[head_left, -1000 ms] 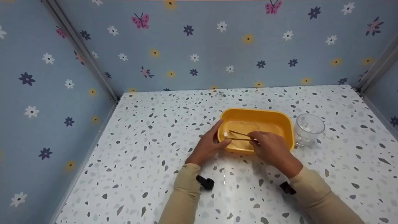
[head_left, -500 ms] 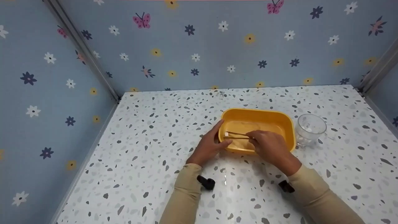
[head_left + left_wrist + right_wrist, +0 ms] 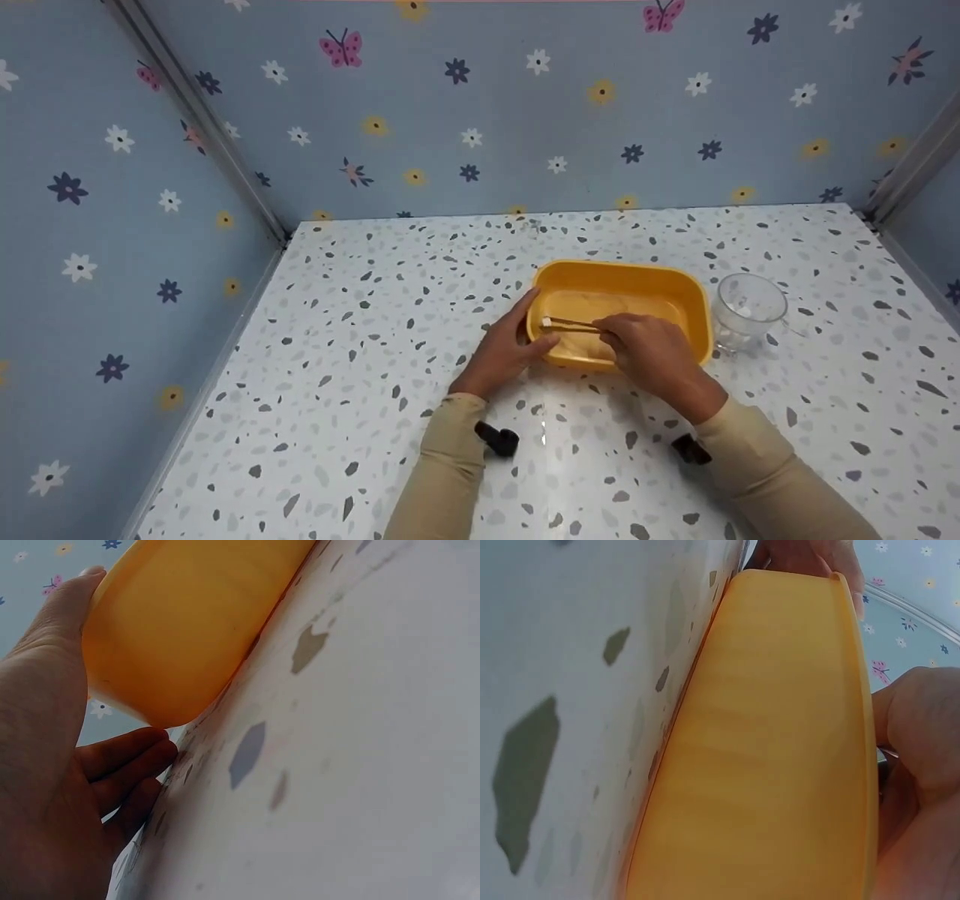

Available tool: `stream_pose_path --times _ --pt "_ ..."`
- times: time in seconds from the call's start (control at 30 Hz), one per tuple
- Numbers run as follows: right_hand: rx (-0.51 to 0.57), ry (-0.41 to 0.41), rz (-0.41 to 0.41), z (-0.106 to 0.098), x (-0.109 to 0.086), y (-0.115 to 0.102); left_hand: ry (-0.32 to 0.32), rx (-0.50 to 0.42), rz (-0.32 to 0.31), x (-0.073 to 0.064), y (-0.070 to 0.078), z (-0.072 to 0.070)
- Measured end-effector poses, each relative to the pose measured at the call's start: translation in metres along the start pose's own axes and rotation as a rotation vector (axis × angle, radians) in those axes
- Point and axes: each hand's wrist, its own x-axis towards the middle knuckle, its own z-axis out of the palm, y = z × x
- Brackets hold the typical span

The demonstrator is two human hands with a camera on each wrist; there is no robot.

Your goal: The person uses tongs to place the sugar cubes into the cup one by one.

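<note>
A yellow plastic tub stands on the speckled table. My left hand grips its left end, thumb over the rim and fingers along the outside. In the left wrist view the fingertips curl by the tub's lower corner. Over the tub, my right hand pinches brown tweezers. Their tips have come together at a small white cube inside the tub's left end. The tub's wall hides the tweezers in the right wrist view, where only part of the right hand shows.
A clear glass mug stands close by the tub's right end, with some small whitish pieces inside. Blue patterned walls border the table at the back and sides.
The tweezers' tips were apart beside the cube, then moved over it and closed on it. My left hand and the tub have stayed in place.
</note>
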Motion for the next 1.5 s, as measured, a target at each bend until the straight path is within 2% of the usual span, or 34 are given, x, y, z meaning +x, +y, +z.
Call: stream_pose_path --times 0.27,0.5,0.77,0.97,1.37,1.5 --pt "-0.002 0.001 0.011 -0.001 -0.001 0.001 0.004 -0.003 0.007 0.000 -0.002 0.001" --pt "0.014 0.017 0.001 -0.008 -0.001 0.004 -0.004 0.006 0.043 0.002 -0.003 0.001" --pt "0.022 0.028 0.021 -0.015 -0.004 0.005 0.004 0.023 0.023 0.001 -0.004 0.003" --pt "0.004 0.032 0.046 -0.023 -0.005 0.002 0.007 0.017 0.032 0.002 -0.005 0.003" --pt "-0.035 0.134 0.024 -0.043 -0.014 0.004 0.009 0.019 0.007 0.001 -0.002 0.002" --pt "-0.051 0.165 0.023 -0.048 -0.018 0.006 0.013 0.048 0.003 0.000 -0.002 0.001"
